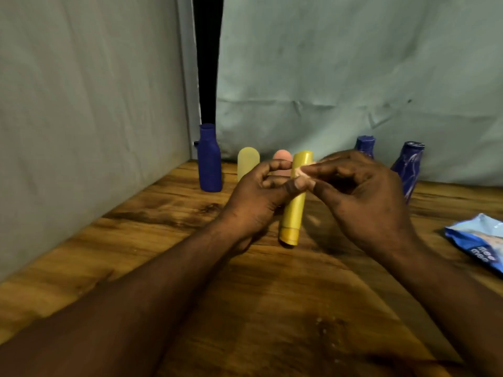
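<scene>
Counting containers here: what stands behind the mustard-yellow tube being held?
A pale yellow rounded tube and a pink rounded tube stand behind the mustard-yellow plastic tube. Only the pink one's top shows; the left hand and held tube cover the rest.

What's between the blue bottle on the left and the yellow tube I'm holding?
Head view: a pale yellow container and a pink container, behind the left hand.

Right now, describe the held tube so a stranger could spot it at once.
At the wooden table, right of the dark blue bottle, the left hand grips a mustard-yellow tube while the right hand pinches a pale scrap on it. It is darker than the pale yellow tube and pink tube standing behind.
</scene>
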